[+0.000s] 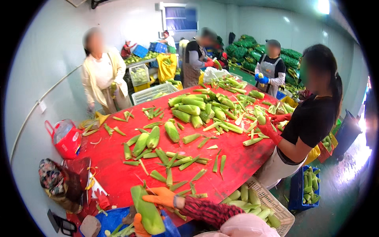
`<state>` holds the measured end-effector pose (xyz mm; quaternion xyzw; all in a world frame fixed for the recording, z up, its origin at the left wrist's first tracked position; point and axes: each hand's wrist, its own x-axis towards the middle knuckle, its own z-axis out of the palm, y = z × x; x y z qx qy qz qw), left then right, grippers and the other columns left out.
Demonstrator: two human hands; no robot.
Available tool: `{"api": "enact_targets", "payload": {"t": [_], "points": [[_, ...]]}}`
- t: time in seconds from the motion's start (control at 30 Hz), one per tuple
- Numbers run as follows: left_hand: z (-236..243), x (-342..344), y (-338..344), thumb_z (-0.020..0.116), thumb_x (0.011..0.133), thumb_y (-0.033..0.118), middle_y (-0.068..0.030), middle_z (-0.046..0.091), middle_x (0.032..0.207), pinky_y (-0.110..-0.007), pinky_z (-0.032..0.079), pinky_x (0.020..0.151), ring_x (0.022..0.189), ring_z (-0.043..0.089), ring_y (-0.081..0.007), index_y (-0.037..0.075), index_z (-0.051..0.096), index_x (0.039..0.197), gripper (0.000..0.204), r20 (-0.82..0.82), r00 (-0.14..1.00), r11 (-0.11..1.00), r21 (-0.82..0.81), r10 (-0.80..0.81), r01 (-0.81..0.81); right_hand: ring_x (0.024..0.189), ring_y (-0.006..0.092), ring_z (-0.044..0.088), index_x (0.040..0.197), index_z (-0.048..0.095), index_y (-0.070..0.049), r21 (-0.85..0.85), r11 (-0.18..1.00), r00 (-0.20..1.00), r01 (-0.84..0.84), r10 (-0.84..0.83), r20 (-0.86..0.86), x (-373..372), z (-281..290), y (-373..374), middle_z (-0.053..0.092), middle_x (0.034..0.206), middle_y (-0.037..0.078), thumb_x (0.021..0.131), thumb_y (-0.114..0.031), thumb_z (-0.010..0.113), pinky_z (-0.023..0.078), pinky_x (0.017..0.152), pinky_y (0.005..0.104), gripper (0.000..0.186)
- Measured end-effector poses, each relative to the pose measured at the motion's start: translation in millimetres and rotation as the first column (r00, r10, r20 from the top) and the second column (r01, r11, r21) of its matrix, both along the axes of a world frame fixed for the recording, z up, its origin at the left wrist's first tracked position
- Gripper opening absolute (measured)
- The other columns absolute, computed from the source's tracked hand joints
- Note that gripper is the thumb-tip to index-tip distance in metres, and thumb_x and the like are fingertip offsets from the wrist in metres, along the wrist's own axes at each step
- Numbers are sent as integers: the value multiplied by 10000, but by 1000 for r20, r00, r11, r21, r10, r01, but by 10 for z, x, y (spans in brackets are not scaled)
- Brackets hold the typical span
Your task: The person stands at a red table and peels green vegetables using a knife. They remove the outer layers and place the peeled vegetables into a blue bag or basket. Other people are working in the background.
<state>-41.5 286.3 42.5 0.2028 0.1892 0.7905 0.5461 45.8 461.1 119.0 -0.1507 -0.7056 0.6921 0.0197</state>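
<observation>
Low in the picture, an ear of corn (144,206) in its broad green husk is tilted at the near edge of the red table (114,170). My right hand (161,197), in an orange glove, grips it from the right side, fingers across the husk. My left hand (140,226), also orange-gloved, closes on its lower left side and is partly hidden by it. Loose husk pieces (169,173) lie just beyond my hands. Farther up the table are several husked ears (152,137) and a larger heap of corn (193,108).
A white crate of pale corn (272,201) stands by my right arm. At the left edge are a red bag (65,138), a patterned cloth item (51,175) and a stone-like block (90,226). A co-worker in red gloves (270,130) handles corn on the right; other people stand around the table.
</observation>
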Motion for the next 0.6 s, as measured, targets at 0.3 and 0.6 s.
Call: {"api": "enact_targets", "payload": {"t": [0.3, 0.6], "points": [[-185, 342, -1568, 495, 913, 558, -171, 389, 1461, -557, 499, 899, 1205, 516, -406, 157, 421, 1407, 640, 595, 787, 986, 79, -163, 144, 542, 142, 521, 1076, 599, -64, -341, 732, 512, 590, -666, -543, 977, 1948, -4, 569, 653, 9, 891, -291, 582, 433, 495, 290, 294], [-90, 226, -2044, 507, 946, 431, -74, 612, 1228, -456, 441, 997, 1149, 560, -253, 128, 567, 1262, 442, 480, 877, 1000, -18, 22, -15, 618, 326, 621, 1521, 171, -191, 954, 286, 980, -90, 196, 33, 684, 411, -2581, 615, 754, 119, 797, -154, 577, 494, 550, 461, 831]]}}
